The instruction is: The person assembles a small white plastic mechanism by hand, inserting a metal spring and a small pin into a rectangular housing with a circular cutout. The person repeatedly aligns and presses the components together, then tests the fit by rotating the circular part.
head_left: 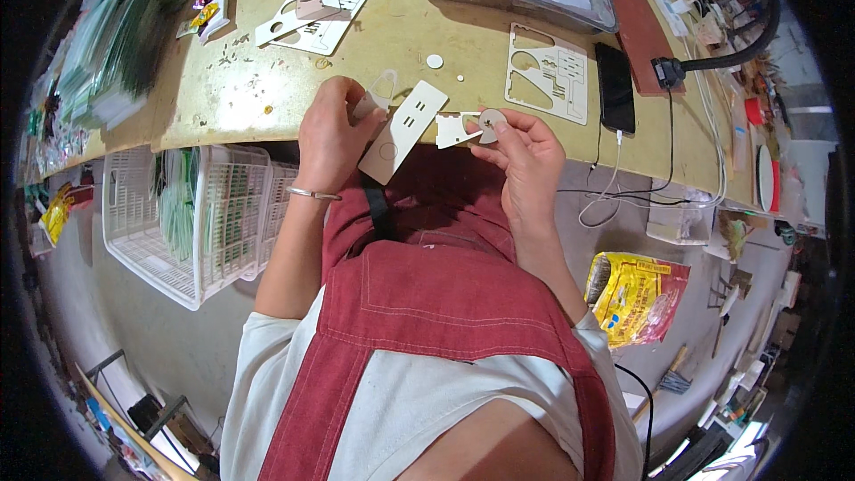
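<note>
Thumb and fingers of the right hand pinch a round disc, beside a white cut-out piece, over the table's near edge. At nine o'clock from them a slotted strip slants across that edge, next to the left hand, whose fingers are closed on a small pale piece. A white button lies at one o'clock from the strip. From the right hand, a cut-out sheet lies at twelve, a phone at two, and a yellow bag at five.
</note>
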`<state>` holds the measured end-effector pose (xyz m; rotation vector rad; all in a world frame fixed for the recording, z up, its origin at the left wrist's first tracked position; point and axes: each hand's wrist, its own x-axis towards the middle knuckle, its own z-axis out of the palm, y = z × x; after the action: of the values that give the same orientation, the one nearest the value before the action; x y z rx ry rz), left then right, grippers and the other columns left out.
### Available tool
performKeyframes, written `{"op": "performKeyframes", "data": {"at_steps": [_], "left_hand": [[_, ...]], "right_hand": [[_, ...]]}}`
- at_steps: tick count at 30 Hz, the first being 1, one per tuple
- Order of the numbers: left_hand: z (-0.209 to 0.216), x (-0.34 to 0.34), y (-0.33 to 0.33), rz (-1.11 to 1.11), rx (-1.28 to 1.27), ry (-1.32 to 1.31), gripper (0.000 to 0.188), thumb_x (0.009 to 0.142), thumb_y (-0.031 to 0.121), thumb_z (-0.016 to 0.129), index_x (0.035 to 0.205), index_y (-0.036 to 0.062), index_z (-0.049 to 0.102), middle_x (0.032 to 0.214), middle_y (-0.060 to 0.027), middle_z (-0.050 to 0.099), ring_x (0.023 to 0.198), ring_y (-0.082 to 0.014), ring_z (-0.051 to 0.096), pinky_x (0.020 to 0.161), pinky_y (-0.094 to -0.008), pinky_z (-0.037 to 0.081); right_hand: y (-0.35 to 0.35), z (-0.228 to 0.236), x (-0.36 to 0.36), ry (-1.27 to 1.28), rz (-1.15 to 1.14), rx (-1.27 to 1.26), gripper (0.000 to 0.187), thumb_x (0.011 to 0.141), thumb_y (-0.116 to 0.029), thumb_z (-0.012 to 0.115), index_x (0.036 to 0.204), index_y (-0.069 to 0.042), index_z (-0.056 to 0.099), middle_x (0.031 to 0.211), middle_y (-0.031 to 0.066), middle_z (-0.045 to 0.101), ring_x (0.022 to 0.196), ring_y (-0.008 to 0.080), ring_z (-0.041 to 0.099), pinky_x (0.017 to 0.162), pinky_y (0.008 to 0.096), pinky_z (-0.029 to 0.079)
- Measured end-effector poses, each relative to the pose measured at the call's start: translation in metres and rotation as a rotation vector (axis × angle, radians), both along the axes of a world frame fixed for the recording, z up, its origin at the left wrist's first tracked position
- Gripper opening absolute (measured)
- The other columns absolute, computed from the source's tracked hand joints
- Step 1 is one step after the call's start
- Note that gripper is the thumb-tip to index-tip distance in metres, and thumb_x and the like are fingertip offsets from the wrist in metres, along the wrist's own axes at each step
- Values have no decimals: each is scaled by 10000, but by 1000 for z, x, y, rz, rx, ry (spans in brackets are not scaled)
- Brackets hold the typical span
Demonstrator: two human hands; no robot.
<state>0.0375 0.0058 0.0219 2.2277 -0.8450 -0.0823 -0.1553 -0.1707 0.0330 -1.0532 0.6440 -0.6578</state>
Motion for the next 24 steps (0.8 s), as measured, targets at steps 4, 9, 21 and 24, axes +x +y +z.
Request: {"op": "performKeyframes", "data": {"at_steps": [4,9,21,24], "left_hand": [[-9,1,2,-25,-158,164,323,927,106,811,1171,2,627,948,-130,724,814,-274,723,760,-374,582],[-13,5,7,-72,-335,257,226,989,51,747,1192,-12,669,936,-91,729,834,-171,715,780,-312,583],[35,-69,-26,-292,-406,-362,251,756,-6,787,930,78,626,997,-106,690,860,-326,668,755,-425,532],[31,-74,-33,-367,-385,-414,239,768,9,796,922,81,627,999,-93,693,860,-306,670,743,-410,525]], "right_hand": [[-1,-2,0,13,17,-22,168,1070,-17,636,1215,68,649,1209,234,761,1042,318,801,770,360,705],[0,-3,0,14,21,-18,169,1070,-19,637,1215,69,649,1206,231,761,1043,316,800,772,355,704],[5,-3,6,26,18,29,161,1053,-18,662,1193,61,667,1108,198,782,977,253,803,783,357,697],[5,-3,5,-12,16,66,153,1048,-12,664,1184,59,673,1091,184,783,944,226,795,779,350,691]]}}
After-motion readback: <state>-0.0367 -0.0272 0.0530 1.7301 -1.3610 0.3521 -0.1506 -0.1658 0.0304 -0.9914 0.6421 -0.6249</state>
